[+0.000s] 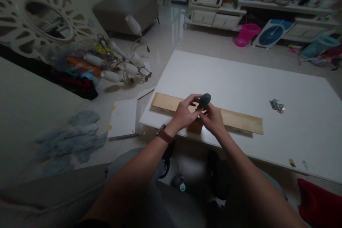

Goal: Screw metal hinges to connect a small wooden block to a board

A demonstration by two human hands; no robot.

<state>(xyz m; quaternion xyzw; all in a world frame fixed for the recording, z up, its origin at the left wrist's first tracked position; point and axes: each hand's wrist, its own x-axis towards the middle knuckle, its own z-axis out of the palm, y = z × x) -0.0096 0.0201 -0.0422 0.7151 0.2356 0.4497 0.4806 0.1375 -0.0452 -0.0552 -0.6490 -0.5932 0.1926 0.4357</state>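
A screwdriver (204, 100) with a dark green handle points down at a wooden board (242, 119) on the white tabletop. Around its handle curl the fingers of my left hand (185, 112), closed on it. My right hand (213, 117) is closed in a pinch beside the shaft, low over the board; whatever sits between its fingertips is too small to make out. Under my hands a short brown wooden block (195, 126) shows at the board's near edge. The screwdriver's tip is hidden by my fingers.
Metal brackets (277, 106) lie on the white table (227, 74) to the right. Two small items, one a dark-and-yellow piece (292, 162), rest by its near edge. Left on the floor are a white panel (123, 117), grey cloth (77, 139) and a chandelier (128, 66).
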